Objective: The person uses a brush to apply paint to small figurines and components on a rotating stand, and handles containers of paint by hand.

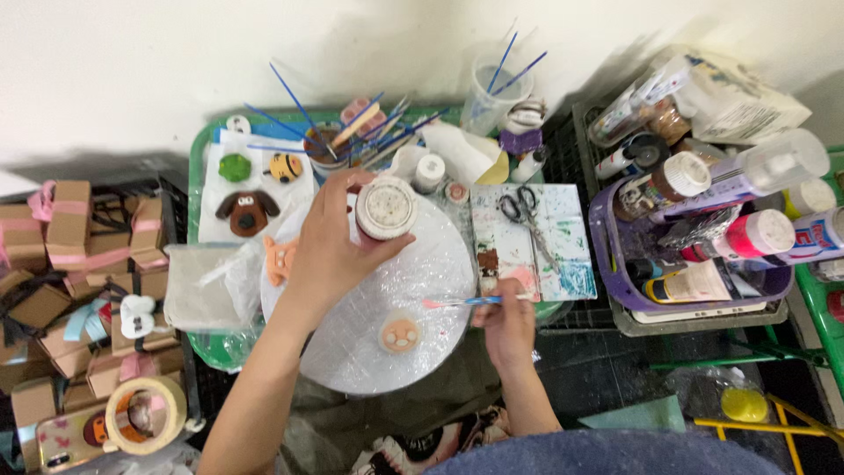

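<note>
White and round, a small paint jar [385, 208] sits gripped from the side by the left hand [327, 242], lifted over the far edge of a plastic-wrapped round board [369, 343]. The right hand [507, 321] is closed on a thin blue-handled brush [466, 302], whose pink tip points to nine o'clock, just apart from a small peach paw-shaped piece [400, 335] lying on the board at seven o'clock from the tip. At twelve o'clock from the right hand a paint-smeared palette tile [545, 255] carries scissors [520, 207]. Beyond the jar a cup of brushes [327, 148] stands. At nine o'clock from the left hand lies a brown dog-face piece [247, 211], and at three o'clock a purple basket [615, 281] holds paint bottles.
</note>
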